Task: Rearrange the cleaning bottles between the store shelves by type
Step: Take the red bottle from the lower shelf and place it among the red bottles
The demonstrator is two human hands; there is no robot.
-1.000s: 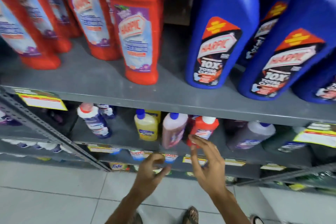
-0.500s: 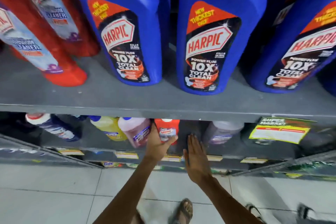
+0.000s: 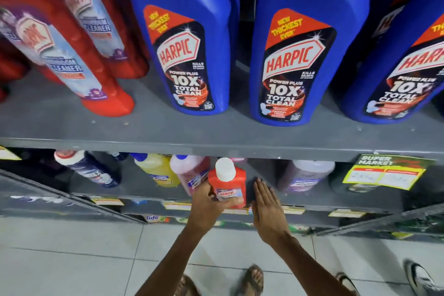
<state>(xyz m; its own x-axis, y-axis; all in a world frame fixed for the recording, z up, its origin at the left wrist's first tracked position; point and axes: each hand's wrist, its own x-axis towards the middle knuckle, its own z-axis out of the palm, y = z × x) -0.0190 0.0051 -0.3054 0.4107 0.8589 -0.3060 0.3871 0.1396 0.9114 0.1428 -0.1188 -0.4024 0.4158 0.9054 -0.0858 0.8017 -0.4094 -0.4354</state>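
Note:
My left hand (image 3: 208,204) grips a small red Harpic bottle (image 3: 228,181) with a white cap, held just in front of the lower shelf (image 3: 312,202). My right hand (image 3: 265,204) is flat and open beside it on the right, fingers pointing at the shelf, holding nothing. On that lower shelf stand a pink bottle (image 3: 189,173), a yellow bottle (image 3: 157,170), a dark blue bottle with a white cap (image 3: 89,169) and a purple bottle (image 3: 305,175). Above, the upper shelf (image 3: 168,132) carries tall red Harpic bottles (image 3: 72,60) on the left and large blue Harpic bottles (image 3: 300,55).
A yellow price tag (image 3: 384,173) hangs from the upper shelf's edge at right. A grey metal shelf brace (image 3: 72,199) runs diagonally at lower left. The tiled floor (image 3: 72,259) is below, with my sandalled feet (image 3: 251,279) and another person's shoe (image 3: 420,279) at right.
My left hand has closed on the small red bottle and drawn it out from the lower shelf. My right hand stays flat next to it. The view moved closer.

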